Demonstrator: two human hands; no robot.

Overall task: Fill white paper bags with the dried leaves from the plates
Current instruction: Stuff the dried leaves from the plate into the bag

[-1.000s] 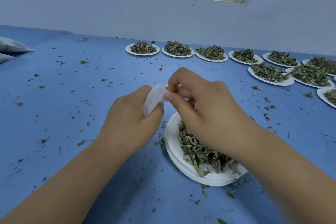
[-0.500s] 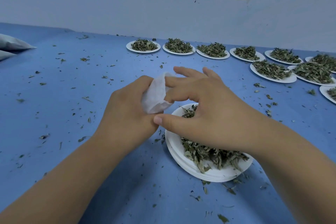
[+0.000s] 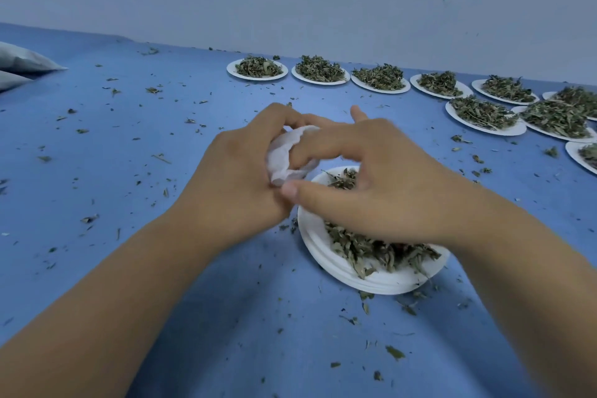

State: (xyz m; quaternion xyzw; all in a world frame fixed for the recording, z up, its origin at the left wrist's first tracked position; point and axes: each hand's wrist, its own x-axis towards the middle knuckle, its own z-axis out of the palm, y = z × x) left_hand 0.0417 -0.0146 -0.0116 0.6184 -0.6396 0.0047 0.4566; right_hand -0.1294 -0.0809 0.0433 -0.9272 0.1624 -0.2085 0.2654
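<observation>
The white paper bag [image 3: 287, 157] sits in the left hand [image 3: 239, 178], which grips it just over the edge of the near plate [image 3: 371, 281] of dried leaves [image 3: 365, 249]. The right hand [image 3: 381, 181] pinched the bag's top a second ago. Now its fingers are spread loose and one pokes inside. I think the bag is open for more leaves.

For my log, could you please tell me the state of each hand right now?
Left hand: closed, holding the white paper bag.
Right hand: fingers at the bag's mouth; whether they grip cannot be told.
</observation>
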